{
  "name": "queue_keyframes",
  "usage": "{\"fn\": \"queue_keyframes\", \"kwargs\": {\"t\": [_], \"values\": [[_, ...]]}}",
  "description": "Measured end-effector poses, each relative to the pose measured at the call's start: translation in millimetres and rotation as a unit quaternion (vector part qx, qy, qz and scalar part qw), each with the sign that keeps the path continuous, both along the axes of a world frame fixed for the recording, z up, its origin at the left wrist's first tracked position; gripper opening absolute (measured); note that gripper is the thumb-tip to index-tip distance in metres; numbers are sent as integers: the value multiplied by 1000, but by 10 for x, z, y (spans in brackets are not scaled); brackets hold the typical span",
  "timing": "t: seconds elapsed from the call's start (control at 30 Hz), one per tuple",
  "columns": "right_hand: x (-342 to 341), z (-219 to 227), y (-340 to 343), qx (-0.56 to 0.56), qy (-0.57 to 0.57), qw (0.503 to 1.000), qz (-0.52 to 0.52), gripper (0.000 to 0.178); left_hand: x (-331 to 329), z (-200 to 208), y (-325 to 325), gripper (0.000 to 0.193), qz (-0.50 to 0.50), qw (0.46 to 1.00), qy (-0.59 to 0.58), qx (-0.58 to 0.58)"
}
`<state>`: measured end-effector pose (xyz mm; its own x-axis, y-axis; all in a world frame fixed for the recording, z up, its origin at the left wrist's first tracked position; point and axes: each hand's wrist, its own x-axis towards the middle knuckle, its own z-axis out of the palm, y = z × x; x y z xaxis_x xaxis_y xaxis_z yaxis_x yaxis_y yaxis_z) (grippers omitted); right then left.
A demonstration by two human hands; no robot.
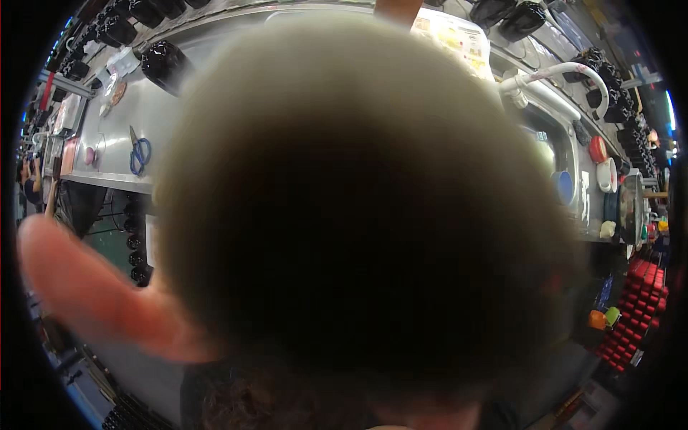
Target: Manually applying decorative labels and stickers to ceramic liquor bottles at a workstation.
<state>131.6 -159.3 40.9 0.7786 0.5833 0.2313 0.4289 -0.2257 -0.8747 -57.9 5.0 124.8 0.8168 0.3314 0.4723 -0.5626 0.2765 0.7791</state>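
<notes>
A large, dark, blurred rounded shape (358,215) sits very close to the camera and covers most of the head view. At its left edge sticks out a pinkish finger, probably the thumb of my left hand (107,294), also blurred. The other fingers cannot be made out, and nothing held shows. My right hand cannot be identified. Behind the blur on the left, blue-handled scissors (140,154) lie on a steel counter (118,132). Past them stands a glossy black rounded vessel (163,64).
On the right is a sink with a white curved faucet (559,70), a blue cup (565,188) and a white mug (607,175). A bright printed sheet (459,39) lies at the back. Red stacked items (638,308) stand at the far right.
</notes>
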Motion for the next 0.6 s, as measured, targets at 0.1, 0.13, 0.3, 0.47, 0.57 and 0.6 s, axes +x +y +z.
{"fn": "queue_keyframes", "kwargs": {"t": [0.1, 0.13, 0.3, 0.47, 0.57, 0.6], "values": [[-16, -50, 7, 36, 0, 999, 0, 27, -37, 77, -33, 66, -12, 1000, -16, 17], [-26, -54, 1, 36, -2, 999, 5, 26, -46, 80, -34, 65, -14, 1000, -17, 11], [-60, -35, -20, 37, -4, 999, 17, 25, -68, 59, -76, 63, -32, 999, -29, -2], [-116, -55, -59, 22, -5, 1000, 21, 25, -55, 50, -133, 60, -49, 998, -44, -16], [-113, -95, -63, -7, 2, 1000, -4, 25, -30, 58, -159, 58, -65, 996, -49, -28], [-101, -105, -65, 7, 11, 1000, 6, 26, -33, 68, -172, 58, -70, 996, -53, -28]]}}
